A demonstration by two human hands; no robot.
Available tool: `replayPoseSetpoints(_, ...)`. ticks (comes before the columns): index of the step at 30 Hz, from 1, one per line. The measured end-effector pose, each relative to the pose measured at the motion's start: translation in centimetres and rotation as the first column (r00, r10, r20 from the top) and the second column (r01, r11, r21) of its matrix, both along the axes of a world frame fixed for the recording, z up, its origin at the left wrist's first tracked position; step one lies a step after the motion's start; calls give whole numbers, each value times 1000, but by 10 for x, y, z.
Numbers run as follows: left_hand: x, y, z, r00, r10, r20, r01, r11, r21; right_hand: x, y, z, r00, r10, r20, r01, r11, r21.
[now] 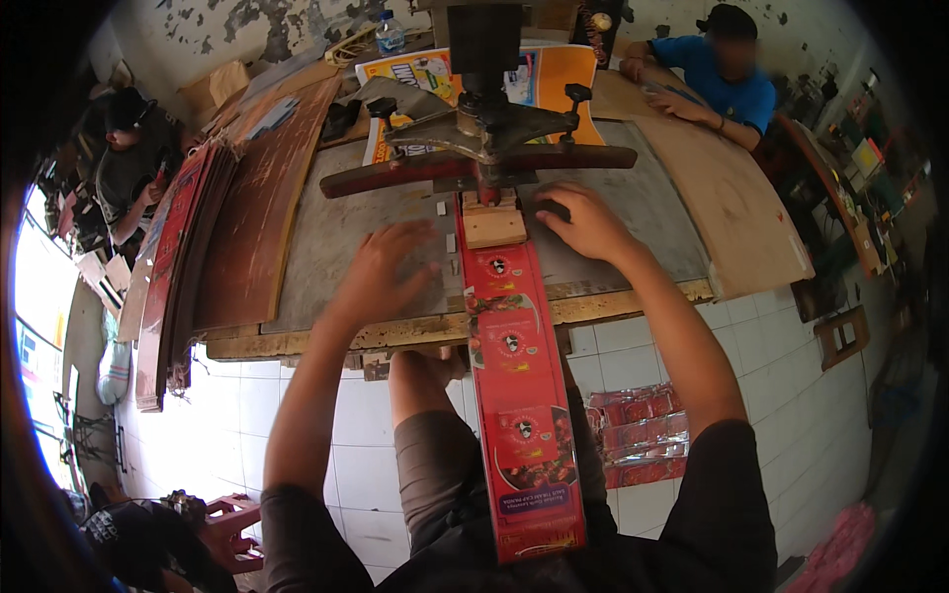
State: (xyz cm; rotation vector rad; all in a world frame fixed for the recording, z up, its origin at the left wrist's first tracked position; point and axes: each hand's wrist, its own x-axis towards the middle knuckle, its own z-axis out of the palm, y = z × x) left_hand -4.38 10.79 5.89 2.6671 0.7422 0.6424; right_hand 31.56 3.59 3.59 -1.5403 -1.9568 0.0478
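Observation:
A long strip of red printed packaging film runs from my lap up over the table edge to a hand press. Its far end lies beneath a pale wooden block, which sits right under the press's red centre post. My left hand hovers left of the strip, slightly blurred, fingers spread and holding nothing. To the right of the block, my right hand has its fingers bent but apart, with nothing visible in them. The fingertips come close to the block without touching it.
A metal plate covers the wooden-edged table. Printed sheets and a water bottle are behind the press. Bundled red strips hang at left; red packs lie on the floor. A person in blue sits far right.

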Motion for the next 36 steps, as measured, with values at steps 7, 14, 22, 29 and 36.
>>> replayPoseSetpoints(7, 42, 49, -24, 1000, 3, -23, -1, 995, 102, 5, 13, -18, 998, 62, 8, -62, 992, 109)
replayPoseSetpoints(14, 44, 46, -26, 998, -34, 45, 29, 995, 94, 3, 6, -14, 992, 127, 21, -127, 992, 8)
replayPoseSetpoints(22, 42, 54, -39, 996, -47, 74, 36, 990, 138, -6, 7, -7, 989, 150, 12, -150, 988, 23)
replayPoseSetpoints(29, 44, 52, -35, 997, -45, 64, 36, 990, 133, -3, 10, -12, 989, 128, 69, -133, 989, 69)
replayPoseSetpoints(36, 44, 55, -37, 995, -73, 64, 65, 991, 117, -3, 6, -15, 995, 88, 50, -90, 995, 34)
